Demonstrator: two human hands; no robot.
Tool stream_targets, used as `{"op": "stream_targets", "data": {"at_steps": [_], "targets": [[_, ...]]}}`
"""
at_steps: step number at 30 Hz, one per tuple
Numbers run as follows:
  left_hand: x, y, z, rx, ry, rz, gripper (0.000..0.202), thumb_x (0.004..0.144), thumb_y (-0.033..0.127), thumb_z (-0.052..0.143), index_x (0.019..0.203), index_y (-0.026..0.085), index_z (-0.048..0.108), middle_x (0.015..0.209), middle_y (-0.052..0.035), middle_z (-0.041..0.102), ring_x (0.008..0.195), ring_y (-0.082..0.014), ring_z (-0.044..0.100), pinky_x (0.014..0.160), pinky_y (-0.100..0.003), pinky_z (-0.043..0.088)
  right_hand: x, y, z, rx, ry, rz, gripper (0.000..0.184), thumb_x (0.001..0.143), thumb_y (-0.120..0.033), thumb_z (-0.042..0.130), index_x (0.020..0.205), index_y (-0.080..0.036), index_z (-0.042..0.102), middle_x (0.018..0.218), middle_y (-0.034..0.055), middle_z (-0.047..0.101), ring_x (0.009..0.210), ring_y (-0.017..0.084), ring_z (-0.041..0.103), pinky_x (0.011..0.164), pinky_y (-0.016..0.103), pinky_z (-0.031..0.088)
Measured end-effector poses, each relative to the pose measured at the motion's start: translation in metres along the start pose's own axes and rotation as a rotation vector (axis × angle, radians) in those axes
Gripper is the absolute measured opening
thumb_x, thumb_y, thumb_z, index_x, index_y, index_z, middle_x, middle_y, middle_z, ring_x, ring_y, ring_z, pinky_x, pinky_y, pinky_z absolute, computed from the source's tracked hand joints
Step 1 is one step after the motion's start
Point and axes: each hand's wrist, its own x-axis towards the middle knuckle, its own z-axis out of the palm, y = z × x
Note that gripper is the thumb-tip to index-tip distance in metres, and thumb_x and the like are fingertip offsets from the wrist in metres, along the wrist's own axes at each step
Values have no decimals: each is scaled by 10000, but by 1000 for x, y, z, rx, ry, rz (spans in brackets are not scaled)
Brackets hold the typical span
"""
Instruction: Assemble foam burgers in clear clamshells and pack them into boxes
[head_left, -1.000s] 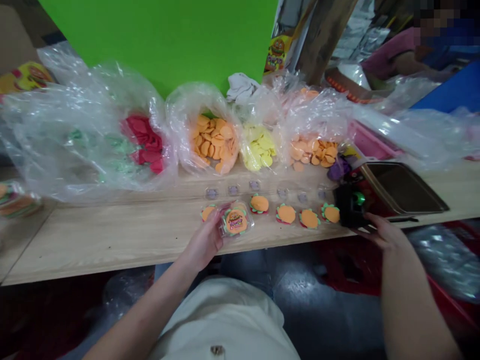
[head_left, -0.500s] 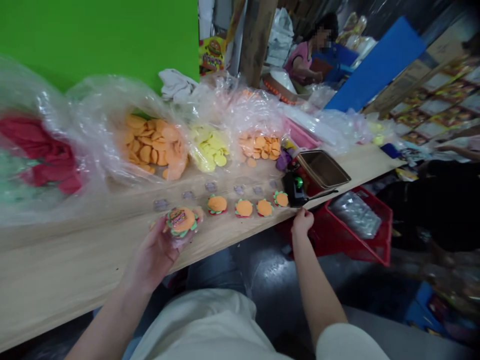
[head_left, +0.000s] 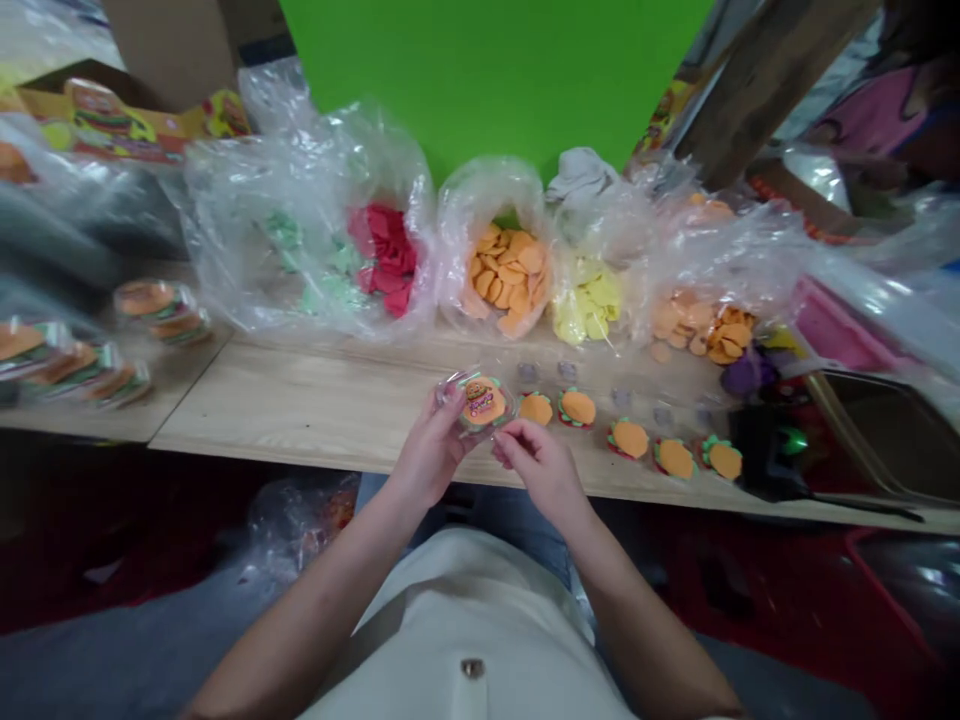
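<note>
My left hand (head_left: 433, 447) grips a clear plastic burger container (head_left: 484, 401) with a printed label on top; an orange bun and green edging show inside. My right hand (head_left: 541, 462) is at the container's near right edge, thumb and finger pinched together. Whatever lies in that pinch is too small to make out. Just right of the hands, several small burgers (head_left: 577, 407) with orange tops, green frills and red layers sit in a row of clear open containers on the wooden table (head_left: 300, 400).
Along the back stand plastic bags of red pieces (head_left: 390, 255), orange discs (head_left: 506, 275) and yellow pieces (head_left: 589, 300). Filled containers (head_left: 161, 305) lie at the left. On the right are a black tape dispenser (head_left: 765, 450), a brown tray (head_left: 885, 430) and a pink tray (head_left: 840, 325).
The view has swung left. My right hand has come from beside the black dispenser to the container in my left hand. My left hand still holds that container.
</note>
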Motion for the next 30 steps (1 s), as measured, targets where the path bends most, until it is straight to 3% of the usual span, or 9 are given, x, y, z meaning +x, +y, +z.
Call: {"op": "stream_targets", "data": {"at_steps": [6,13,16,20,23,25,30], "targets": [[-6,9,-8,-6,-15,59,359,777,318,611,1113,242,511,1118,-51,580,976,-213,589,785,-365,502,4,3,5,-37,-4,23,236,794,-408,536,744,-178,558,645,-2,578,606,129,542,580,236,443],[-8,7,-6,-16,-17,83,315,792,291,596,1093,243,515,1116,-31,570,969,-190,579,779,-347,509,5,-2,12,-43,153,127,307,733,-468,593,720,-161,591,612,17,606,577,144,564,563,251,457],[-7,9,-8,-32,-26,39,312,792,317,592,1083,230,517,1091,-40,586,937,-195,594,742,-340,521,6,4,11,30,93,172,350,721,-494,599,767,-147,597,632,25,608,587,143,562,566,259,468],[-2,17,-13,-65,29,35,276,789,346,589,1012,190,544,1024,-46,614,909,-193,605,750,-328,518,-2,15,-1,-299,-9,87,262,719,-429,616,759,-170,617,702,26,621,643,153,555,618,280,455],[1,22,-15,2,64,66,280,780,347,599,1015,209,533,1048,-43,607,919,-202,602,720,-332,522,-14,10,-6,-478,148,10,222,762,-406,577,730,-192,624,710,28,619,672,163,549,645,289,445],[0,22,-14,50,83,80,290,775,345,605,1029,231,523,1069,-34,595,925,-201,598,706,-332,522,-18,2,-2,-374,189,36,246,792,-418,539,762,-196,640,716,31,629,672,162,558,630,281,452],[-2,17,-12,85,83,99,273,798,334,580,1041,229,512,1060,-25,579,914,-167,582,734,-296,496,-1,-7,23,105,59,239,279,756,-429,583,814,-166,658,700,31,637,605,138,561,532,246,460]]}}
